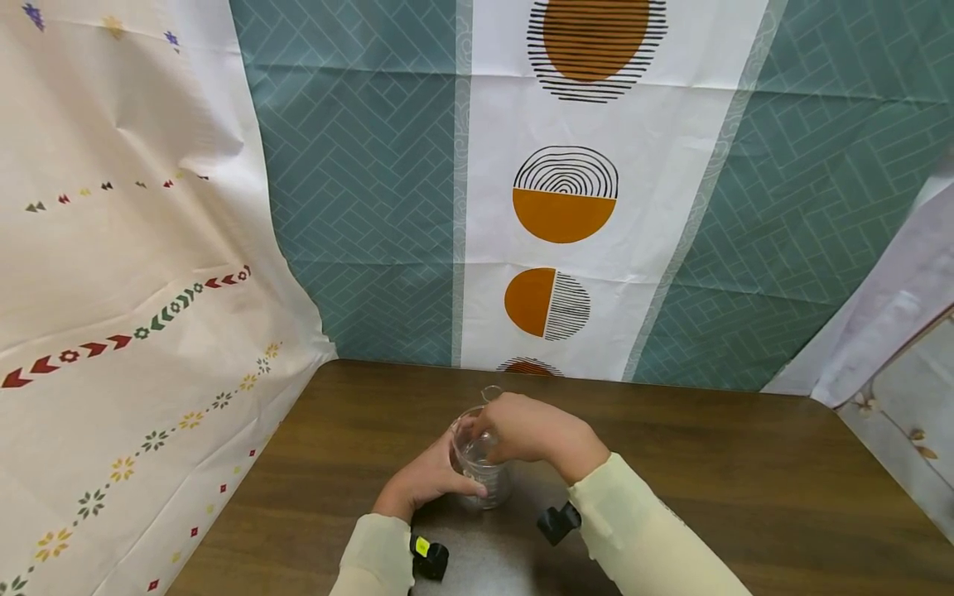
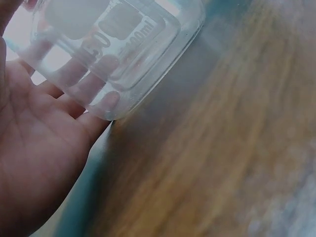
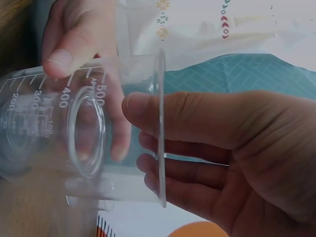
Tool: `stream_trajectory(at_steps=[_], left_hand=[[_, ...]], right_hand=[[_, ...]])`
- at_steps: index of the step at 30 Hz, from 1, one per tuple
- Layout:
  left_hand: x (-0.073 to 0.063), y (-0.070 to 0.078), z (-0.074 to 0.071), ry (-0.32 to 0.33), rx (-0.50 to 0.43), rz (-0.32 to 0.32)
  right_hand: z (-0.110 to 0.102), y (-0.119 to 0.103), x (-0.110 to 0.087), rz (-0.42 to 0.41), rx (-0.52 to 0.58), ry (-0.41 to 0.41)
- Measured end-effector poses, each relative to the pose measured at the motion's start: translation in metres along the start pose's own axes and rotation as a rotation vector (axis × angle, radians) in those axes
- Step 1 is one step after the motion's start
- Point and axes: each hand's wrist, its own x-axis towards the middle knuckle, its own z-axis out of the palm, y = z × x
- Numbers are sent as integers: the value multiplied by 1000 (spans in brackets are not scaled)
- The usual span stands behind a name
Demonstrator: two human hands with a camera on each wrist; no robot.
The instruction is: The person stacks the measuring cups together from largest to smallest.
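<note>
A large clear beaker (image 1: 495, 490) with white volume marks stands on the table. My left hand (image 1: 428, 482) grips its side, the thumb in front and the fingers round the far side. Smaller clear beakers (image 3: 102, 140) sit nested inside, their rim well below the large beaker's mouth. My right hand (image 1: 532, 429) reaches into the mouth from above. In the right wrist view its thumb and fingertips are inside the rim, apart from the nested rim, with nothing between them. The left wrist view shows the beaker's lower part against my left fingers (image 2: 106, 66).
Just behind the beaker a small clear rim (image 1: 491, 393) shows, mostly hidden by my right hand. The brown wooden table (image 1: 708, 472) extends to both sides. Patterned cloths (image 1: 358, 207) hang along the back and sides.
</note>
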Motion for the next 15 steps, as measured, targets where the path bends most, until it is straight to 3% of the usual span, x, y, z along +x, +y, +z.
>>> stream_trajectory(at_steps=[15], left_hand=[[-2, 1, 1, 17, -10, 12]], right_hand=[[-10, 5, -10, 36, 10, 24]])
